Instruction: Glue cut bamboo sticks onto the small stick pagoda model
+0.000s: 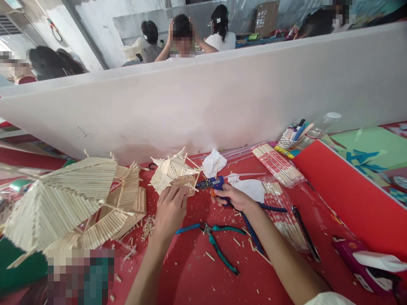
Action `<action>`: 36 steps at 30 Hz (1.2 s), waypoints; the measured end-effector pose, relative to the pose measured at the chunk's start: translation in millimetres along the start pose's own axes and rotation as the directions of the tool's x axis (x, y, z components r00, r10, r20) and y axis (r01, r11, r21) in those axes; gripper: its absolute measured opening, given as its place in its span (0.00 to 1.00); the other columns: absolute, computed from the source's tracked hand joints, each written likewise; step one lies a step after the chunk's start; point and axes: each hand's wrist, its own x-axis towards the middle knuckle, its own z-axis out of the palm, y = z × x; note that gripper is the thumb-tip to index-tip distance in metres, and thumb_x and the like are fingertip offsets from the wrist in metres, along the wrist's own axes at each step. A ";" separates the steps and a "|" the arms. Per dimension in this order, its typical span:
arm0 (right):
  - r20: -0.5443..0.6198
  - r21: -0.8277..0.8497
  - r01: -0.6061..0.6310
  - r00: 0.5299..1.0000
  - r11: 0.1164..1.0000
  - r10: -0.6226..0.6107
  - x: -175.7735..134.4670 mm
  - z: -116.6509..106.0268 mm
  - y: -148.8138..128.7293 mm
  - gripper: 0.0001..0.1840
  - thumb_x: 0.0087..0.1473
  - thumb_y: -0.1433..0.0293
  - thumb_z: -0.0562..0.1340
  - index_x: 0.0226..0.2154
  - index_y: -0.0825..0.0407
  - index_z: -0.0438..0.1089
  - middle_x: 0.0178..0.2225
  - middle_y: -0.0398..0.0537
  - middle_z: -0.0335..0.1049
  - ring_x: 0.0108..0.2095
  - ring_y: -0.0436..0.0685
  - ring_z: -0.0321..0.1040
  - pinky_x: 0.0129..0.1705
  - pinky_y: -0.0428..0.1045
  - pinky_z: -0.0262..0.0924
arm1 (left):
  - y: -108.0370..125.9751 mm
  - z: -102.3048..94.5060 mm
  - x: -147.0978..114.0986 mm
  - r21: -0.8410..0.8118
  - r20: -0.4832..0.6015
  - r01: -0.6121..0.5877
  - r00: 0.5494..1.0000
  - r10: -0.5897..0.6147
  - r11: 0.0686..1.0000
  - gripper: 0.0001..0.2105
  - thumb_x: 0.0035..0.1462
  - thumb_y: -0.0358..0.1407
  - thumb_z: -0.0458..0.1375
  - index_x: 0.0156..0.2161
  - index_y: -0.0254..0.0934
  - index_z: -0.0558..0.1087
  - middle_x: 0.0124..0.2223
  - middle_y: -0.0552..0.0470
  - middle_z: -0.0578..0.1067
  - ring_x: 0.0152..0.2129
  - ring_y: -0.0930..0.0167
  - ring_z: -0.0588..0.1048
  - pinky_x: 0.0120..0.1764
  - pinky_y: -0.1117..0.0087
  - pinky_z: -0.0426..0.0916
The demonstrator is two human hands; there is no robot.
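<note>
Blue glue gun point(217, 183): at centre of the frame, clamped in curled fingers of right hand point(234, 196).
Small stick model point(171, 170): just left of centre.
Left hand point(172, 203): at model's lower edge, with fingers bent together; firm grip not possible to confirm.
Nozzle point(199, 185): could burn left fingertips, if slipping so near.

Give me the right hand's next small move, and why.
Probably a light squeeze on the orange trigger: the right hand grips the blue glue gun, its nozzle points toward the small stick model, and the left hand is at that model's near edge.
</note>
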 end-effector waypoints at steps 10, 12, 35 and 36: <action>-0.017 -0.019 0.007 1.000 1.000 -0.008 -2.4 -9.7 -2.7 0.22 0.49 0.53 0.72 0.31 0.56 0.74 0.27 0.46 0.75 0.18 0.44 0.52 0.28 0.47 0.60 | -1.2 3.2 -2.4 0.003 0.002 0.003 1.000 -0.003 1.000 0.08 0.64 0.27 0.57 0.45 0.39 0.77 0.41 0.49 0.80 0.38 0.65 0.74 0.44 0.65 0.67; -0.026 -0.036 0.012 1.000 0.999 -0.013 -2.8 -9.3 -4.1 0.21 0.50 0.54 0.72 0.31 0.56 0.74 0.28 0.47 0.75 0.19 0.44 0.52 0.27 0.47 0.58 | -1.7 3.9 -3.2 -0.004 0.007 -0.004 1.000 0.004 1.000 0.10 0.63 0.26 0.58 0.46 0.40 0.77 0.41 0.49 0.79 0.38 0.65 0.74 0.44 0.65 0.67; -0.183 -0.448 -0.112 0.983 0.887 0.031 -20.5 -3.4 -29.9 0.22 0.50 0.51 0.70 0.29 0.53 0.69 0.23 0.43 0.70 0.24 0.50 0.62 0.29 0.47 0.54 | -0.8 -20.3 -3.5 0.007 0.068 0.066 0.995 -0.066 0.998 0.09 0.67 0.29 0.54 0.47 0.38 0.74 0.41 0.49 0.79 0.40 0.64 0.75 0.45 0.64 0.67; -0.209 -0.505 -0.142 0.977 0.852 0.038 -23.9 -3.4 -34.3 0.20 0.49 0.53 0.70 0.30 0.52 0.69 0.24 0.43 0.71 0.26 0.51 0.64 0.30 0.47 0.56 | -2.5 -28.1 -5.1 -0.004 0.067 0.070 0.995 -0.070 0.998 0.09 0.67 0.30 0.53 0.47 0.38 0.74 0.41 0.49 0.79 0.39 0.64 0.75 0.45 0.64 0.67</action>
